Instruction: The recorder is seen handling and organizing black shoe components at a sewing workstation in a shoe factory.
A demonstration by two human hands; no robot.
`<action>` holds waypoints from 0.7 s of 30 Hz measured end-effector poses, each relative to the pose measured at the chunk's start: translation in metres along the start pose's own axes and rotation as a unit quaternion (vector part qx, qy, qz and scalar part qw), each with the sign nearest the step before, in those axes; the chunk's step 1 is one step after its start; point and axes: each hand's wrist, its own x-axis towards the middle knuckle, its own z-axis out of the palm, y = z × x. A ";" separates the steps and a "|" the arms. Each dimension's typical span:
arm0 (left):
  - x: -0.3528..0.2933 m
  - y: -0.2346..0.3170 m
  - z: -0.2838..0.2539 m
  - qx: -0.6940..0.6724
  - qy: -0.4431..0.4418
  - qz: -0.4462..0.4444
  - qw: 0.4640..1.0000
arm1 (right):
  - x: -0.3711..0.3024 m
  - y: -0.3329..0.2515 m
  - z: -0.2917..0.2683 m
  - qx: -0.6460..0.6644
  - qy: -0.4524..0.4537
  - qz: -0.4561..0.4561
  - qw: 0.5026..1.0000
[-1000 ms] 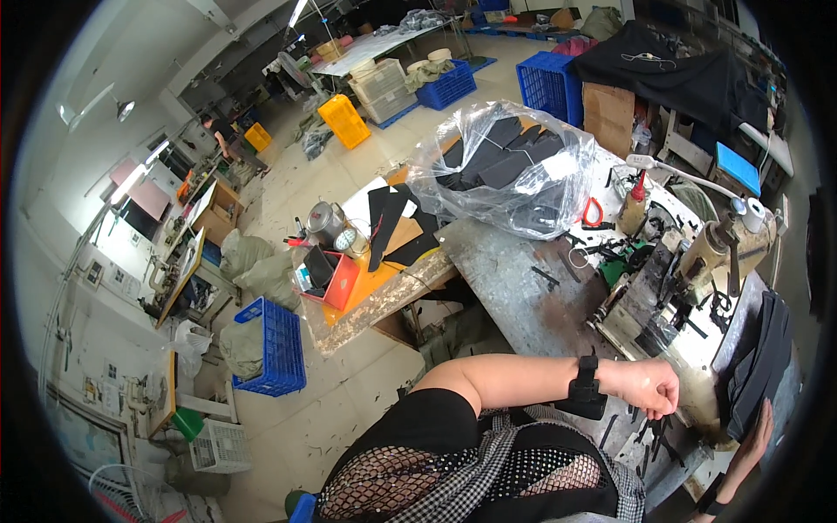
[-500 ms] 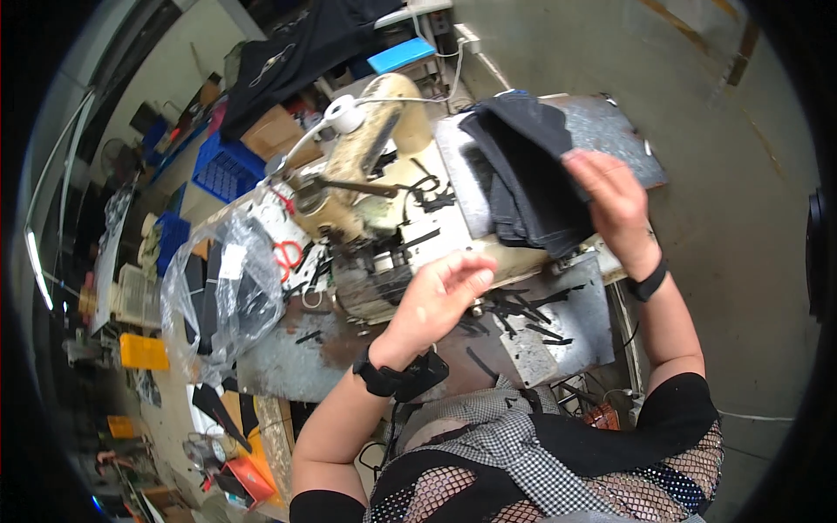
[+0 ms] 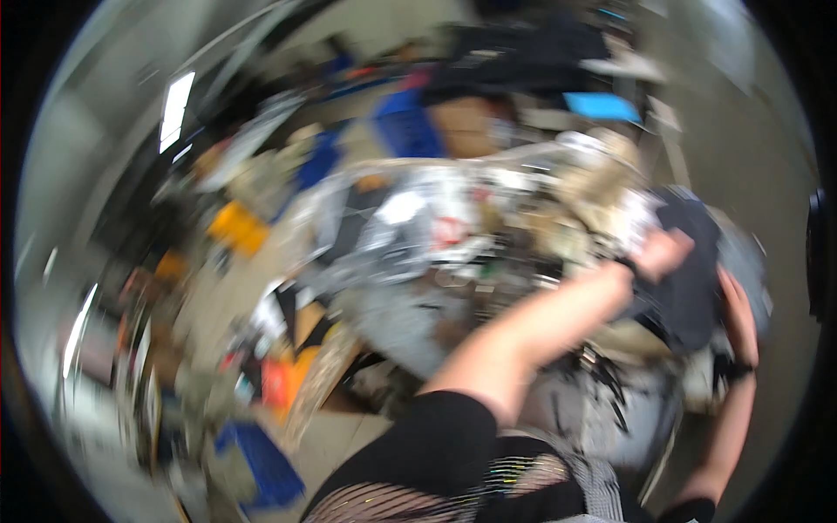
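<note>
A pile of dark fabric pieces (image 3: 693,292) lies at the right end of the sewing table. My left hand (image 3: 664,254) reaches across to its upper left part and appears to touch it; motion smears the fingers. Along the pile's right edge rests my right hand (image 3: 738,314), its fingers stretched out against the cloth. Behind my left forearm stands a cream sewing machine (image 3: 602,174), strongly blurred. Short black strips (image 3: 613,383) lie scattered on the metal table top below the pile.
A clear plastic bag (image 3: 384,231) with dark pieces inside sits left of the machine, near red-handled scissors (image 3: 449,231). Beyond are a blue crate (image 3: 405,126) and a light blue flat thing (image 3: 602,106). A yellow bin (image 3: 237,228) stands farther left.
The view has swung left, so the table appears farther right, and blur has increased. My left hand has gone from in front of the machine to the fabric pile. My right hand stays at its edge.
</note>
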 end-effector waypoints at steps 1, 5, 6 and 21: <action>0.006 0.008 0.006 0.067 0.080 -0.039 0.994 | 0.010 0.005 0.003 -0.060 0.055 0.022 0.996; 0.015 0.034 0.040 -0.021 0.102 -0.122 0.987 | 0.024 0.018 0.009 0.012 0.052 0.078 0.995; 0.018 0.034 0.039 -0.057 0.063 -0.120 0.989 | 0.024 0.020 0.010 0.028 0.056 0.086 0.994; 0.013 0.003 0.013 -0.266 0.003 -0.035 0.963 | 0.020 0.041 0.023 0.238 0.135 0.087 0.958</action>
